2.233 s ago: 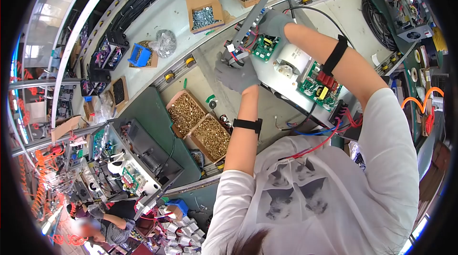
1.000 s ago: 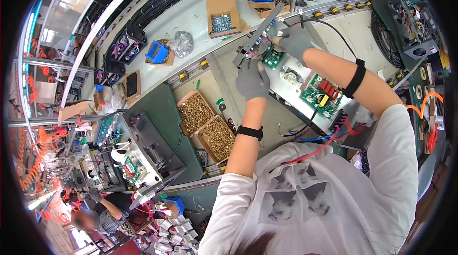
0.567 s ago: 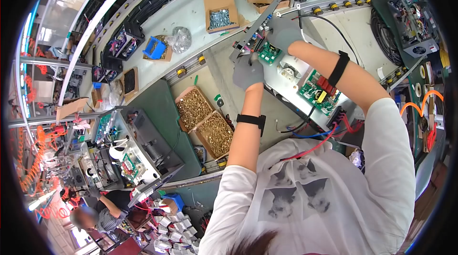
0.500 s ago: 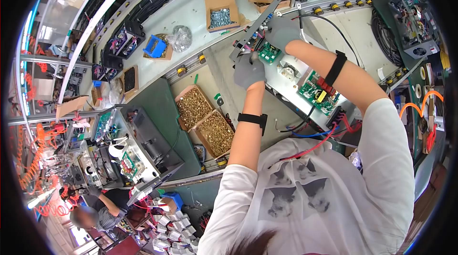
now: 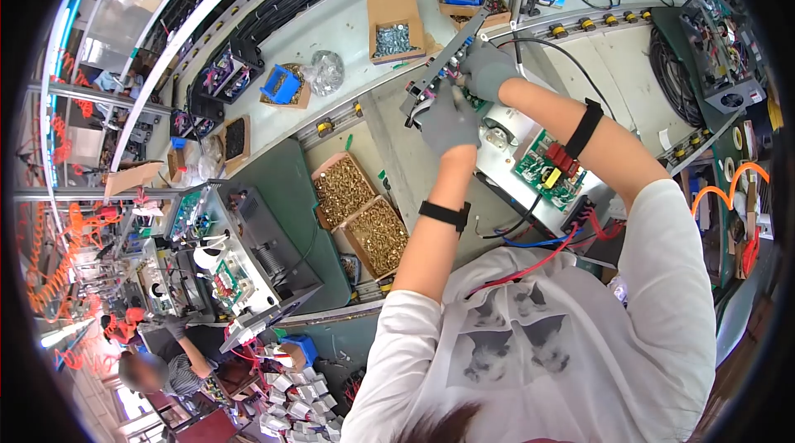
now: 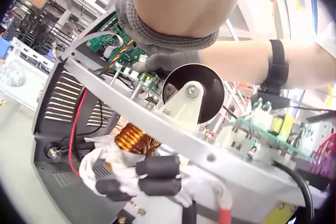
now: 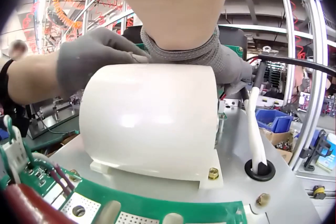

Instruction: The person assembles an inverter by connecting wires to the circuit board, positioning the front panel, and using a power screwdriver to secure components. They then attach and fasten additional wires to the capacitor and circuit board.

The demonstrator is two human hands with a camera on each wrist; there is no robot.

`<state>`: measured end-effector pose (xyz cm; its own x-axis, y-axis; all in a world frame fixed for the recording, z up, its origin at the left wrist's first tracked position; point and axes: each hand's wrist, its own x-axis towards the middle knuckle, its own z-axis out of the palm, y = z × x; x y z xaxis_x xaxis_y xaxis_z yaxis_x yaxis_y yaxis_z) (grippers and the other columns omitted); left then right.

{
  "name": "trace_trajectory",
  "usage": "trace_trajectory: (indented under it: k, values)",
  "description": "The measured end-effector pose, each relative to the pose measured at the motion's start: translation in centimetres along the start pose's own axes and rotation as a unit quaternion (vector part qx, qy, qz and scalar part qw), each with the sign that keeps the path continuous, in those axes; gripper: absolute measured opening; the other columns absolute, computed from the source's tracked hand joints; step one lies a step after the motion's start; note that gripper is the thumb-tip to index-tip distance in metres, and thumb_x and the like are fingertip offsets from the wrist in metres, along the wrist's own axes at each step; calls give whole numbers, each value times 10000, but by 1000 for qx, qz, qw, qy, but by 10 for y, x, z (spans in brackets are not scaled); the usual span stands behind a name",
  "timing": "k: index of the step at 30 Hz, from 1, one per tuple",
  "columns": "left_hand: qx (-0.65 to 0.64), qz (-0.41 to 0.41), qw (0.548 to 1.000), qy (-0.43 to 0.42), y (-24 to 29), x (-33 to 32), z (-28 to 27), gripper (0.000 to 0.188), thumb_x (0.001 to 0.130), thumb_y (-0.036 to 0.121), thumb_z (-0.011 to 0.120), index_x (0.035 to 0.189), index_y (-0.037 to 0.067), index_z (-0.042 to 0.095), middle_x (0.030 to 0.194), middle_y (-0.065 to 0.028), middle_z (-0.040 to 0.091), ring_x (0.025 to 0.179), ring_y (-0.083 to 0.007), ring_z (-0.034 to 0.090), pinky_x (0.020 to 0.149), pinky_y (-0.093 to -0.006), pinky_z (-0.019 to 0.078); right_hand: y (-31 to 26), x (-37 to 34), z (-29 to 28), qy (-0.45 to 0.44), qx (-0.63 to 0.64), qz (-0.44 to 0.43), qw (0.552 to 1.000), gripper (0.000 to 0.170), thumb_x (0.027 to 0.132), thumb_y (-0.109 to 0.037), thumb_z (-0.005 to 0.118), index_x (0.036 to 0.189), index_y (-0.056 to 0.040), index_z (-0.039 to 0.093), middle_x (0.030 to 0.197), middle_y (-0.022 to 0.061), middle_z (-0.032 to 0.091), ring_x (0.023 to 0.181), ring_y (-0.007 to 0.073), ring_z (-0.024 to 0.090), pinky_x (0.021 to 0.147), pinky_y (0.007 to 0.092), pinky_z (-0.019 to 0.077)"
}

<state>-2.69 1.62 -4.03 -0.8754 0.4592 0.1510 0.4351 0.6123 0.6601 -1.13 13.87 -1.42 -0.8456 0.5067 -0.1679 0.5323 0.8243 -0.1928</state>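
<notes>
A dark, narrow panel (image 5: 447,58) stands at the far end of an opened metal unit; wires and small parts line its inner side. My gloved left hand (image 5: 451,122) grips the panel's near end, over a small green board. Beside it my gloved right hand (image 5: 490,72) reaches in behind the panel, its fingertips hidden. Between my wrists and the larger green board (image 5: 551,170) lies a white cylinder (image 7: 149,119). In the left wrist view, a copper coil (image 6: 134,139) and white-wrapped leads hang below the unit's plate (image 6: 173,142).
Two cardboard trays of brass parts (image 5: 344,190) (image 5: 377,236) lie left of the unit. Beyond the rail are an open screw box (image 5: 393,39) and blue bins (image 5: 286,87). Another opened unit (image 5: 240,269) stands left; a person (image 5: 178,368) works beyond it. Black cable curves at right.
My left hand has shifted right and farther over the small green board, which it now largely covers. My right hand stays at the panel. The head view has shifted slightly.
</notes>
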Motion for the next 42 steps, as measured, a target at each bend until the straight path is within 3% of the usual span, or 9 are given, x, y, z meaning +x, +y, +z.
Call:
trace_trajectory:
  k: [11, 14, 21, 26, 30, 32, 36, 38, 42]
  values:
    - [-58, -121, 991, 14, 8, 16, 21, 325, 828, 387, 524, 928, 131, 696, 861, -118, 672, 795, -302, 634, 693, -375, 478, 11, 4, 7, 4, -29, -45, 999, 260, 778, -229, 575, 1002, -159, 687, 1088, 83, 595, 1076, 271, 532, 863, 391, 459]
    - [-41, -157, 987, -12, 12, 22, 20, 307, 802, 355, 544, 860, 100, 705, 825, -128, 672, 756, -295, 638, 682, -378, 480, 16, -4, 4, 35, 91, -43, 994, 254, 779, -229, 575, 998, -164, 688, 1075, 72, 598, 1047, 260, 544, 851, 382, 463]
    - [-70, -146, 987, 24, 10, 22, 23, 296, 797, 291, 533, 812, 41, 691, 798, -151, 663, 736, -324, 631, 686, -386, 481, 22, -5, 4, 37, 57, -91, 994, 243, 768, -245, 597, 987, -202, 693, 1012, 67, 621, 994, 253, 569, 838, 377, 467]
    - [-62, -100, 993, -6, 11, 12, 11, 296, 837, 247, 474, 962, 40, 646, 904, -196, 645, 806, -344, 617, 701, -400, 472, 16, 10, 5, 27, 35, -68, 997, 228, 754, -272, 625, 949, -188, 706, 984, 69, 655, 932, 276, 612, 802, 380, 489]
    - [-77, -42, 996, -3, 4, -11, -33, 337, 856, 270, 480, 1058, 29, 598, 936, -208, 625, 873, -344, 600, 722, -411, 466, -9, 15, -11, -36, 41, 71, 996, 282, 732, -313, 657, 925, -113, 702, 958, 106, 668, 878, 295, 644, 763, 379, 508]
    - [-97, 16, 969, 227, -7, -8, -46, 319, 870, 247, 484, 1066, 15, 582, 902, -194, 601, 902, -349, 583, 759, -412, 455, -11, 16, -8, -37, 34, 107, 993, 310, 728, -326, 663, 926, -91, 698, 955, 120, 668, 873, 296, 648, 757, 378, 511]
    - [-30, 154, 972, 177, -47, 24, -47, 260, 874, 199, 495, 1037, 15, 578, 872, -174, 580, 880, -372, 563, 856, -432, 437, -19, 16, -3, -24, 15, 98, 995, 360, 722, -362, 677, 935, -73, 693, 981, 131, 661, 911, 281, 642, 762, 375, 515]
    - [4, 224, 961, 161, -53, 29, -46, 231, 802, 181, 575, 982, 37, 592, 871, -161, 597, 820, -345, 566, 705, -419, 459, -25, 16, -4, -23, -5, 102, 995, 365, 723, -373, 675, 939, -79, 693, 992, 129, 659, 921, 276, 640, 765, 373, 516]
    - [16, 201, 966, 164, -55, 29, -43, 222, 774, 138, 575, 969, 32, 583, 881, -160, 593, 829, -342, 561, 703, -422, 458, -34, 13, -7, -35, -10, 119, 992, 359, 735, -390, 663, 924, -86, 696, 1007, 123, 648, 956, 258, 622, 783, 365, 509]
